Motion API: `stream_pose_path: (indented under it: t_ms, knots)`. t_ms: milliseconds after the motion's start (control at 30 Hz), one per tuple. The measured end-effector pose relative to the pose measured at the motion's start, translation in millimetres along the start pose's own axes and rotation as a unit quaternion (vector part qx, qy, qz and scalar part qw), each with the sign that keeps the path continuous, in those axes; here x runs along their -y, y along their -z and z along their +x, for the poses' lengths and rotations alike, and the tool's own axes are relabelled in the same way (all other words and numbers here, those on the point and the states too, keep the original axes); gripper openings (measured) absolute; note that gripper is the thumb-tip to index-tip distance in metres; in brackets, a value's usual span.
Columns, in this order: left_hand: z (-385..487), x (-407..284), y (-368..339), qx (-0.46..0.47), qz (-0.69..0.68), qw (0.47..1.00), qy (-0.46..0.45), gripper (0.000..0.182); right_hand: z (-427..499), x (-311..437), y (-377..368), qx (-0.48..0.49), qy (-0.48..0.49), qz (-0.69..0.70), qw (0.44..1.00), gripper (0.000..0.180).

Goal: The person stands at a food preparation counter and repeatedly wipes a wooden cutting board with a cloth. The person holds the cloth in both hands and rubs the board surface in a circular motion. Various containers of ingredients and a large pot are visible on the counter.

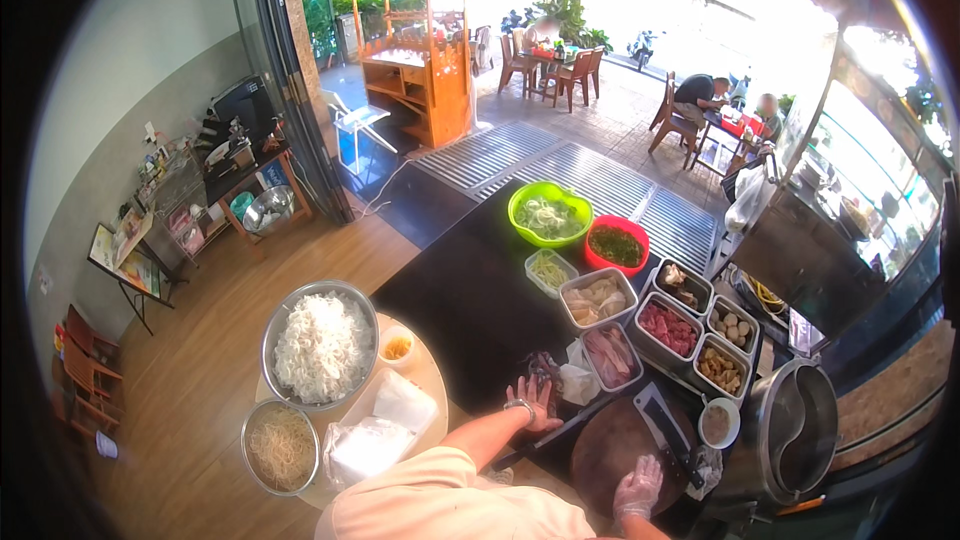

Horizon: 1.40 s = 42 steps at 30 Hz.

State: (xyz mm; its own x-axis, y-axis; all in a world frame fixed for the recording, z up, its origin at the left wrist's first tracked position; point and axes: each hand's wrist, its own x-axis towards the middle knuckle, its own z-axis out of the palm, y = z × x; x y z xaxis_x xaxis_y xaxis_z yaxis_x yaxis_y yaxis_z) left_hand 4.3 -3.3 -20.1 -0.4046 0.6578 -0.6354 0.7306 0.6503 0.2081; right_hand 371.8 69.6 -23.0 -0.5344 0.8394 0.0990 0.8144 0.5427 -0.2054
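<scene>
My left hand (pixel 534 401), bare with a bracelet at the wrist, rests with fingers spread at the black counter's edge, against a dark patterned cloth (pixel 543 369). Crumpled white paper (pixel 580 382) lies just beyond it. My right hand (pixel 639 486), in a clear plastic glove, lies flat on a round chopping board (pixel 604 450) and holds nothing. On the board's right side is a cleaver (pixel 660 420), its black handle towards me. Past the board stands a metal tray of sliced raw meat (pixel 613 356). A white cup (pixel 718 423) sits beside the cleaver.
Metal containers hold red meat (pixel 667 326), eggs (pixel 732 330) and fried pieces (pixel 720 369). Farther back are a green bowl of onions (pixel 550 214) and a red bowl of herbs (pixel 616 246). Noodle bowls (pixel 324 349) stand left; a divided steel pot (pixel 795 427) stands right. People sit outside.
</scene>
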Motion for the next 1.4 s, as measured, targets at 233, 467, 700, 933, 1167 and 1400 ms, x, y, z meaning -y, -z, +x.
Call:
stream_pose_path:
  t_ms: [233, 467, 700, 933, 1167, 1400]
  knots:
    - [0, 0, -1, -0.003, -0.002, 1.0, 0.002, 0.133, -1, -1, -2, -0.014, 0.007, 0.002, 1.0, 0.06]
    - [-1, -1, 0, -0.004, 0.0, 1.0, 0.004, 0.133, 0, 0, -1, -0.016, 0.009, -0.002, 1.0, 0.059]
    - [-15, -6, 14, 0.015, -0.002, 1.0, 0.008, 0.127, 0, 3, 4, -0.024, 0.011, 0.002, 1.0, 0.058]
    - [-24, -8, 21, 0.017, -0.003, 1.0, 0.01, 0.124, 0, 6, 10, -0.02, 0.009, 0.014, 1.0, 0.055]
    - [-15, -6, 15, 0.02, -0.003, 1.0, 0.008, 0.128, 0, 7, 9, -0.024, 0.008, 0.005, 1.0, 0.054]
    - [-4, -1, 5, 0.014, 0.009, 1.0, 0.001, 0.133, 0, 5, 6, -0.028, 0.014, 0.004, 0.999, 0.053]
